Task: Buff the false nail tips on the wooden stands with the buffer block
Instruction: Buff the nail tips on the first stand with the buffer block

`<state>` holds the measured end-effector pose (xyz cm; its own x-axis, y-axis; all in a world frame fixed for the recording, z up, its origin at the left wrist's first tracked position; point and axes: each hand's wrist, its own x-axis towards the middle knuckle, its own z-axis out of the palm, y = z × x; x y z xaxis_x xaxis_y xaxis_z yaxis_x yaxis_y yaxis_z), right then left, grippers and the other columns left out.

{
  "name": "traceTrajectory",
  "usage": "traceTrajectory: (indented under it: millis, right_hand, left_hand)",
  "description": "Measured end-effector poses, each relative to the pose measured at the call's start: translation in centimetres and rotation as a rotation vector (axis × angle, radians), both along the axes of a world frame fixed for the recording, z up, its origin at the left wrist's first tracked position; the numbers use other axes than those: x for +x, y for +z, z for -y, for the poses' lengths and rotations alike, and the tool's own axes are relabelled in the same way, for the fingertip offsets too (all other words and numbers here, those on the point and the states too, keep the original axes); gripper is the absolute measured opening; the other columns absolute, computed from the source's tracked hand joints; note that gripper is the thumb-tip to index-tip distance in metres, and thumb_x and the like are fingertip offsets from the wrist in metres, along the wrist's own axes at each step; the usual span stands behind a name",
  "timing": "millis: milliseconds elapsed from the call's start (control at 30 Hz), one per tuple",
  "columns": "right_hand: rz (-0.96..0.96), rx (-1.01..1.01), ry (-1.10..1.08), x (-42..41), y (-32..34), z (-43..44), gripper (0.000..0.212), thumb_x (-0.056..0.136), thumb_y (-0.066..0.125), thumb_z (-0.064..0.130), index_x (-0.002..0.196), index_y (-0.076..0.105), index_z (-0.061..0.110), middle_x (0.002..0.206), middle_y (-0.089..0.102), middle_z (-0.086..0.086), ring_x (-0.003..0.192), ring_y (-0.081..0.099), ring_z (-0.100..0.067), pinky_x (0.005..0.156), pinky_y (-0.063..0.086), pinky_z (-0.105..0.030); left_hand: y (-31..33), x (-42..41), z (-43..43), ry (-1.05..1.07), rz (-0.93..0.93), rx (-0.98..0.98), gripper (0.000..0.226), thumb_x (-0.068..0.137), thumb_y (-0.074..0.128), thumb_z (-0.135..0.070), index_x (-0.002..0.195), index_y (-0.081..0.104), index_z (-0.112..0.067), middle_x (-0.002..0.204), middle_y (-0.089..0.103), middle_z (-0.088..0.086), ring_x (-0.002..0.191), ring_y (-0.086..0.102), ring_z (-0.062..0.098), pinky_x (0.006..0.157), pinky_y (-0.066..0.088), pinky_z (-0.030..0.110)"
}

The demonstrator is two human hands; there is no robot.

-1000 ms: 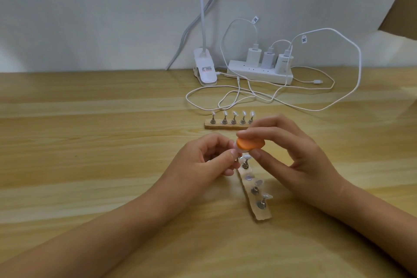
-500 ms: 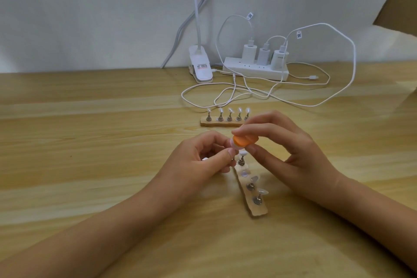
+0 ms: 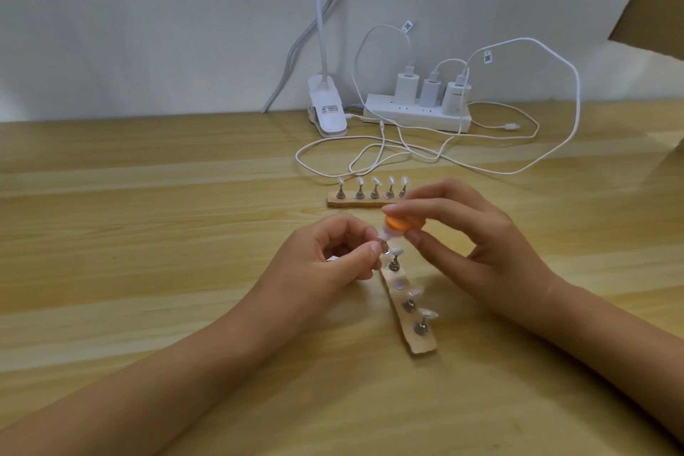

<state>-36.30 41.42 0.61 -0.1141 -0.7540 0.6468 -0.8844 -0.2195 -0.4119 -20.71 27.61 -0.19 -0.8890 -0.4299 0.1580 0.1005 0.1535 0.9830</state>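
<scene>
Wooden desk, white wall behind. Buffing one nail tip right now: pinched by its peg in left hand, just above far end of near stand, orange buffer block gripped in right hand and pressed on top. Can't tell buffed tips from unbuffed. Probably plenty left: rest of this stand, plus five on far stand just behind. Power strip way back.
</scene>
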Motion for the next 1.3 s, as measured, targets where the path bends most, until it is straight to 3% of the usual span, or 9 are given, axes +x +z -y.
traceTrajectory:
  millis: [100, 167, 267, 467, 767, 1033, 1167, 1233, 1300]
  right_hand:
    - [0.08, 0.003, -0.096, -0.7, 0.5, -0.2, 0.023, 0.088, 0.071, 0.005, 0.111, 0.073, 0.009, 0.103, 0.063, -0.007, 0.1, 0.062, -0.017, 0.091, 0.05, -0.031]
    - [0.149, -0.018, -0.068, -0.7, 0.9, -0.5, 0.022, 0.09, 0.071, 0.01, 0.112, 0.071, 0.012, 0.105, 0.063, -0.003, 0.099, 0.062, -0.014, 0.09, 0.047, -0.022]
    - [0.21, -0.01, 0.026, -0.2, 1.3, -0.7, 0.024, 0.09, 0.067, 0.017, 0.114, 0.07, 0.013, 0.106, 0.062, -0.004, 0.101, 0.061, -0.019, 0.09, 0.045, -0.022]
    - [0.2, 0.15, 0.139, 0.2, 1.0, -0.8, 0.022, 0.089, 0.069, 0.012, 0.11, 0.073, 0.012, 0.103, 0.062, -0.001, 0.099, 0.061, -0.017, 0.088, 0.043, -0.02]
    - [0.112, 0.171, 0.168, 0.2, 1.1, -0.8, 0.019, 0.088, 0.067, 0.011, 0.106, 0.074, 0.01, 0.1, 0.061, -0.003, 0.095, 0.06, -0.017, 0.086, 0.043, -0.021]
    - [0.135, 0.18, 0.129, -0.1, 1.1, -0.8, 0.02, 0.088, 0.066, 0.014, 0.106, 0.074, 0.013, 0.101, 0.061, 0.001, 0.097, 0.06, -0.015, 0.087, 0.043, -0.018]
    - [0.159, 0.147, -0.07, -0.8, 0.7, -0.6, 0.024, 0.085, 0.073, -0.004, 0.103, 0.075, 0.012, 0.101, 0.061, 0.0, 0.094, 0.061, -0.007, 0.086, 0.043, -0.011]
    - [0.188, 0.094, -0.097, -0.9, 0.9, -0.5, 0.024, 0.087, 0.071, -0.001, 0.106, 0.072, 0.014, 0.105, 0.062, 0.0, 0.1, 0.062, -0.007, 0.09, 0.044, -0.014]
    - [0.209, 0.03, -0.051, -0.8, 1.2, -0.6, 0.022, 0.09, 0.066, 0.008, 0.111, 0.069, 0.014, 0.108, 0.064, 0.0, 0.105, 0.063, -0.016, 0.093, 0.049, -0.027]
  left_hand:
    - [0.0, 0.0, 0.0, 0.007, 0.001, -0.01, 0.008, 0.078, 0.066, -0.028, 0.077, 0.07, -0.034, 0.072, 0.068, -0.011, 0.071, 0.062, 0.004, 0.071, 0.052, 0.018]
    - [0.0, 0.0, 0.0, 0.009, 0.003, -0.025, 0.006, 0.078, 0.066, -0.029, 0.077, 0.069, -0.035, 0.072, 0.066, -0.013, 0.069, 0.06, 0.002, 0.069, 0.05, 0.015]
    - [-0.1, -0.1, 0.0, 0.01, 0.008, -0.041, 0.005, 0.078, 0.067, -0.028, 0.076, 0.069, -0.033, 0.069, 0.063, -0.015, 0.066, 0.057, 0.0, 0.065, 0.047, 0.014]
    - [-0.1, 0.0, -0.2, -0.021, 0.019, -0.109, 0.004, 0.078, 0.068, -0.028, 0.074, 0.068, -0.029, 0.069, 0.061, -0.016, 0.064, 0.052, -0.001, 0.06, 0.041, 0.012]
    - [0.2, 0.1, -0.4, -0.055, 0.03, -0.16, 0.006, 0.084, 0.072, -0.023, 0.079, 0.069, -0.021, 0.071, 0.059, -0.014, 0.066, 0.051, 0.0, 0.06, 0.04, 0.012]
    - [0.1, 0.2, -0.4, -0.054, 0.045, -0.172, 0.015, 0.089, 0.067, -0.014, 0.079, 0.069, -0.024, 0.07, 0.06, -0.016, 0.066, 0.053, -0.001, 0.061, 0.041, 0.011]
    - [0.1, 0.2, -0.2, -0.02, 0.037, -0.075, 0.009, 0.088, 0.069, -0.02, 0.082, 0.069, -0.027, 0.075, 0.065, -0.015, 0.072, 0.063, 0.001, 0.073, 0.054, 0.02]
    - [0.1, 0.2, -0.2, -0.007, 0.023, -0.02, 0.004, 0.086, 0.066, -0.025, 0.084, 0.069, -0.027, 0.077, 0.066, -0.013, 0.076, 0.064, 0.003, 0.078, 0.057, 0.026]
    - [0.2, 0.2, -0.2, -0.018, 0.006, 0.008, 0.01, 0.091, 0.064, -0.019, 0.086, 0.067, -0.027, 0.08, 0.068, -0.007, 0.079, 0.065, 0.003, 0.074, 0.055, 0.021]
